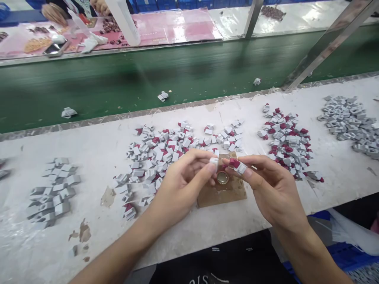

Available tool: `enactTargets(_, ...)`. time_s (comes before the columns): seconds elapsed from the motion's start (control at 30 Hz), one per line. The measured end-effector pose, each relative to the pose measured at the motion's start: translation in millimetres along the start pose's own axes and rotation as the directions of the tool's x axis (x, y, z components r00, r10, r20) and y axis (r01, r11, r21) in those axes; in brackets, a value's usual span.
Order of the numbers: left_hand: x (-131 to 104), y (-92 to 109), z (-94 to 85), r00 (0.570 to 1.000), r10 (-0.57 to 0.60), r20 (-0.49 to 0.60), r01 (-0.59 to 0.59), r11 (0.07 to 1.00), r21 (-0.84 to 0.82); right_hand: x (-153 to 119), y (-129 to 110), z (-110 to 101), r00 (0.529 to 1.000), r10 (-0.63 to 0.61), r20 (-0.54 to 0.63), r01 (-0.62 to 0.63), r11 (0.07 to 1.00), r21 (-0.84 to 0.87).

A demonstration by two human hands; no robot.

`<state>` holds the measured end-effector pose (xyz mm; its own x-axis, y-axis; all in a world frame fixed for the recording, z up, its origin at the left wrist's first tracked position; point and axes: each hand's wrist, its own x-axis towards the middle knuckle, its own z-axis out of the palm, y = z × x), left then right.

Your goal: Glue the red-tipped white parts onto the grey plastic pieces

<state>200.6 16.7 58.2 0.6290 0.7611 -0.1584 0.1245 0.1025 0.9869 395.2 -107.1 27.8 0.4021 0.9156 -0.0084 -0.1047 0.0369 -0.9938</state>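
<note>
Between the thumb and fingers of my left hand (189, 179) is a small grey plastic piece (214, 161). My right hand (272, 189) pinches a grey and dark red plastic piece (237, 165), close beside the other one but apart from it. Below both hands lies a brown cardboard piece (222, 196) with a round metal cap (223, 178) on it. A large heap of grey and red pieces (160, 148) spreads behind and left of my left hand. Another heap of red and grey pieces (287, 138) sits beyond my right hand.
Plain grey pieces are piled at the left (56, 189) and far right (349, 122). Behind the white table (100, 244) runs a green conveyor belt (118, 86) carrying several loose pieces. A slanted metal post (325, 47) rises at right. Across the belt, a co-worker's hands (55, 15) are over a pink-covered table.
</note>
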Motion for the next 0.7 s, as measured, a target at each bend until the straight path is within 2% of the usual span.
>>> enactTargets(0.13, 4.0, -1.8, 11.6, 0.994, -0.057, 0.094, 0.071, 0.986, -0.149, 4.5, 5.0, 2.0, 1.000, 0.025, -0.012, -0.024, 0.997, 0.080)
enactTargets(0.27, 5.2, -4.7, 12.0, 0.992, -0.080, 0.100, 0.097, 0.980, -0.174, 4.3, 3.7, 2.4, 0.999, 0.024, 0.039, -0.029, 0.992, 0.123)
enactTargets(0.4, 6.0, -5.8, 13.8, 0.993, -0.059, 0.106, 0.075, 0.985, -0.155, 4.6, 1.4, 2.7, 0.999, 0.013, 0.033, -0.015, 0.998, 0.055)
enactTargets(0.53, 6.0, -5.5, 16.2, 0.997, 0.013, 0.072, -0.008, 0.998, -0.063, 8.9, -4.0, 5.8, 0.998, -0.010, 0.055, 0.011, 1.000, -0.023)
enactTargets(0.63, 7.0, -3.8, 11.4, 0.997, 0.053, 0.052, -0.054, 0.998, 0.020, 16.2, -9.9, 6.9, 0.993, -0.002, 0.114, 0.004, 1.000, -0.018)
enactTargets(0.7, 9.2, -1.3, 3.3, 0.997, 0.047, 0.055, -0.049, 0.998, 0.043, 27.3, -15.0, 5.8, 0.980, 0.036, 0.195, -0.032, 0.999, -0.023)
